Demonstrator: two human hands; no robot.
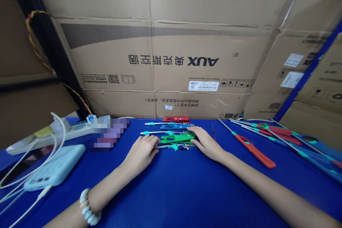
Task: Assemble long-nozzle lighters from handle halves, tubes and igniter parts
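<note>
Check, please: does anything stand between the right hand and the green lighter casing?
Nothing visible does. The right hand is at the right end of the green lighter casing; whether it grips it, I cannot tell. The small screwdriver lies beyond the hand, not between them.

green casing [177, 138], red casing [176, 119], blue tabletop [171, 188], brown cardboard [187, 0] with dark mesh-patterned band [107, 32]

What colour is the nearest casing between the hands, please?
The casing is green, best seen in the head view.
</note>
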